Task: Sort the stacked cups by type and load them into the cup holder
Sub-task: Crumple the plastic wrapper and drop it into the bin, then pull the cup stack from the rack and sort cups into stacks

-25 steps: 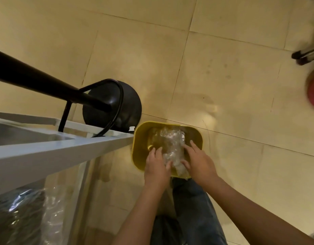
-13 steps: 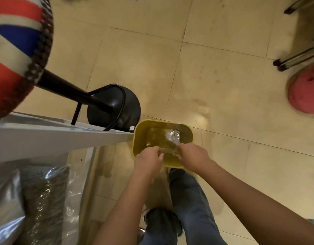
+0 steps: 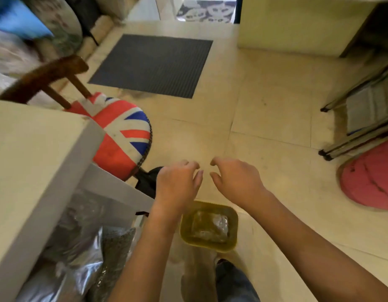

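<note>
A: We stand on glossy cream floor tiles [image 3: 265,118], a ribbed dark mat [image 3: 151,64] ahead. What's at our left?

B: A smooth white counter [image 3: 31,162], crinkled clear bags [image 3: 86,256] beneath it, then a round flag-print stool [image 3: 121,136].

A: And our hands?

B: Our left hand [image 3: 177,186] and right hand [image 3: 234,182] hover with fingers loosely curled, gripping nothing. Below them a yellow rounded-rectangular bin [image 3: 208,227] holds crumpled clear plastic [image 3: 210,225]. We see no cups.

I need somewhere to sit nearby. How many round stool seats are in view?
2: the flag-patterned stool left of the hands, beside the white counter, and a pink stool at the right edge. Others may be out of frame.
</note>
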